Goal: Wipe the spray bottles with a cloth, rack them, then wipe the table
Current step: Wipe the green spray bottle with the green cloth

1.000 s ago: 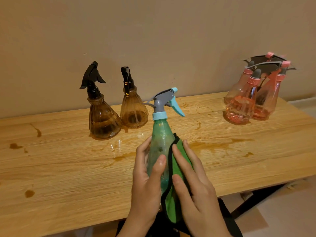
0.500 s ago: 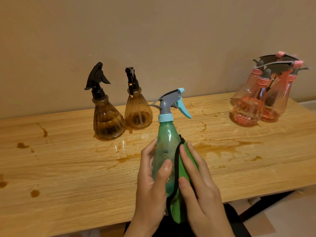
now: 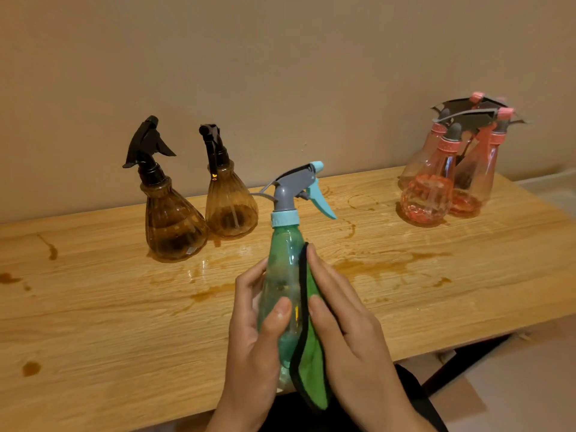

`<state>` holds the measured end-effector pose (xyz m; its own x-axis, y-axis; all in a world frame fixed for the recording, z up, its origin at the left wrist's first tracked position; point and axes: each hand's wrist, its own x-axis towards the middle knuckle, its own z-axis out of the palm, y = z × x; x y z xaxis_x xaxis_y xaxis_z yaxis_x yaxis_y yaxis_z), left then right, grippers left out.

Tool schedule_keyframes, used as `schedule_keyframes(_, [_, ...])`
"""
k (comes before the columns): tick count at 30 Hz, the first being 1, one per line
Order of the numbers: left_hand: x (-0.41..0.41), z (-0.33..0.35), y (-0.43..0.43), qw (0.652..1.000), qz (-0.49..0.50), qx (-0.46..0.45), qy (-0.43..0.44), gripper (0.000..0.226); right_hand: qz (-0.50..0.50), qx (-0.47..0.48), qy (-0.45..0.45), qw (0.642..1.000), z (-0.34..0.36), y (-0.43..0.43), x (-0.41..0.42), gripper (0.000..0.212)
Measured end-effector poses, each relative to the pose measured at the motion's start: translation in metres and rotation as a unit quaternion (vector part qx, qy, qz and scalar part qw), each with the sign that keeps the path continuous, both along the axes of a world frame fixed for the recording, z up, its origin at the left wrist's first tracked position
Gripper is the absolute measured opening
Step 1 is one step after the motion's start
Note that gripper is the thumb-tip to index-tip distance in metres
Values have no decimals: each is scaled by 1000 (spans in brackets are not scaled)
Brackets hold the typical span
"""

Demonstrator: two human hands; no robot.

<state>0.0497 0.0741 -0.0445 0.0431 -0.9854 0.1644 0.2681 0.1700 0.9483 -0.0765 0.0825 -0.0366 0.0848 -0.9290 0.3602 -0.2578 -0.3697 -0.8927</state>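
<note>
Wooden table [image 3: 93,307] is set against the wall; brown liquid stains [image 3: 374,263] are spread over its middle and left, so the table wipe is judged not yet done and sensibly left for last.

Pink spray bottles [image 3: 436,194] are bunched at the far right corner, touching or overlapping one another; whether a rack holds them cannot be told; probably grouped there to keep the working area free.

Two brown spray bottles [image 3: 174,226] are stood upright at the far left-centre, just beside each other, well apart from the pink group; likely queued for wiping.

Green spray bottle [image 3: 283,275] is held off the table near the front edge, roughly upright, trigger pointed right and away; lifted so all sides can be reached.

Left hand [image 3: 252,347] is wrapped round the bottle body, fingers curled behind and thumb on the front; used as the clamp.

Right hand [image 3: 349,332] is laid flat with fingers straight, pressing the cloth onto the bottle's right side; nothing is gripped by it.

Green cloth [image 3: 311,369], black-edged, is sandwiched between right palm and bottle, its lower end hanging loose; step in hand is judged to be wiping the body; early in the task.
</note>
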Motion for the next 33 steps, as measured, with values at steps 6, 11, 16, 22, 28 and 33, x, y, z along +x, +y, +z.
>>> schedule_keyframes(6, [2, 0, 1, 1000, 7, -4, 30, 48, 6, -18, 13, 1000, 9, -6, 3, 47])
schedule_keyframes(11, [4, 1, 0, 996, 0, 26, 91, 48, -17, -21, 52, 998, -14, 22, 6, 52])
schedule_keyframes(16, [4, -4, -3, 1000, -9, 15, 16, 54, -46, -43, 47, 997, -16, 21, 7, 52])
schedule_keyframes(22, [0, 0, -1, 999, -53, 4, 11, 62, -61, -111, 112, 986, -17, 14, 4, 51])
schedule_keyframes(28, [2, 4, 0, 998, -58, 5, 19, 45, -41, -112, 104, 987, -11, 11, 6, 50])
schedule_keyframes(33, [1, 5, 1, 998, -59, -1, 22, 43, -4, -45, 29, 999, 14, -8, 0, 55])
